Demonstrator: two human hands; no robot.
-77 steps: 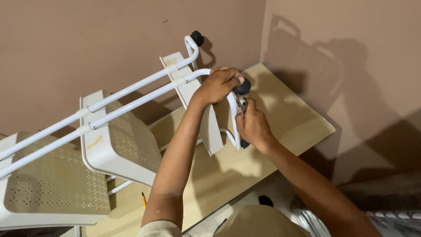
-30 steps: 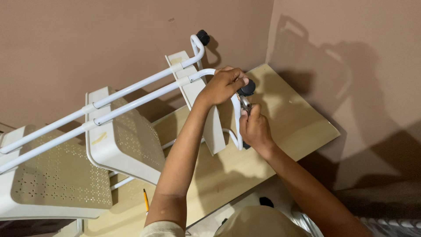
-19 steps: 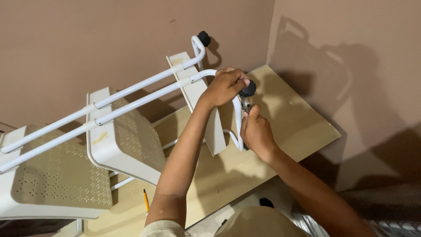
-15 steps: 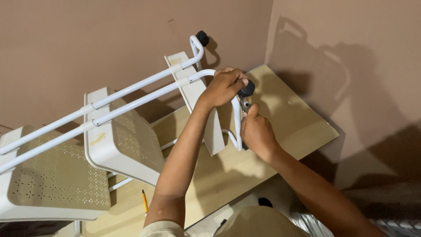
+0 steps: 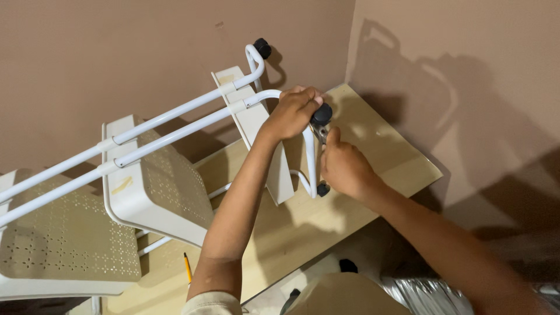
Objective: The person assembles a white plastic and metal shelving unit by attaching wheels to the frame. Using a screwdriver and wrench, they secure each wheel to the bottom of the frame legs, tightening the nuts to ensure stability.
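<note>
Centre frame: left hand (image 5: 291, 114) wrapped tight around the bend of the white tube frame (image 5: 175, 125), just beside a black caster wheel (image 5: 321, 113). Right hand (image 5: 344, 166) pinching small metal pliers (image 5: 321, 133), their tip at the wheel's stem. The rack lies tipped over a wooden surface (image 5: 379, 157); perforated trays (image 5: 157, 186) at left. Wheels at upper centre (image 5: 262, 48) and lower down (image 5: 322, 188) look fitted; this one seems mid-tightening. Pencil (image 5: 188, 267) lies at the bottom.
</note>
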